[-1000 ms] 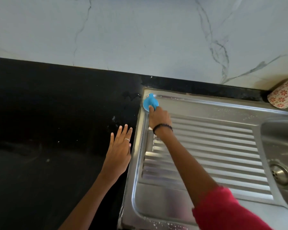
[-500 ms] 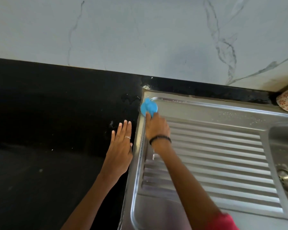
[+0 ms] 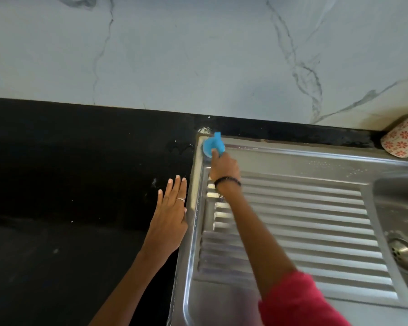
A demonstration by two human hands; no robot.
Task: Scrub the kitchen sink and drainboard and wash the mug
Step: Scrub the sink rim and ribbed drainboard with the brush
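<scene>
My right hand (image 3: pixel 224 167) grips a round blue scrubber (image 3: pixel 212 145) and holds it against the far left corner of the ribbed steel drainboard (image 3: pixel 304 220). My left hand (image 3: pixel 171 215) lies flat with straight fingers on the black counter (image 3: pixel 68 184), just beside the drainboard's left rim. The sink basin (image 3: pixel 400 208) with its drain (image 3: pixel 404 252) is at the right edge. A white mug with red flowers (image 3: pixel 403 138) lies on its side at the far right, behind the sink.
A white marble wall (image 3: pixel 198 55) rises behind the counter. Small wet patches (image 3: pixel 179 145) glisten on the black counter near the drainboard's far corner. Water drops dot the drainboard's back rim (image 3: pixel 327 164).
The scrubber has moved slightly back into the drainboard's far left corner. The left hand stays flat on the counter. The view has shifted, so the mug shows more again.
</scene>
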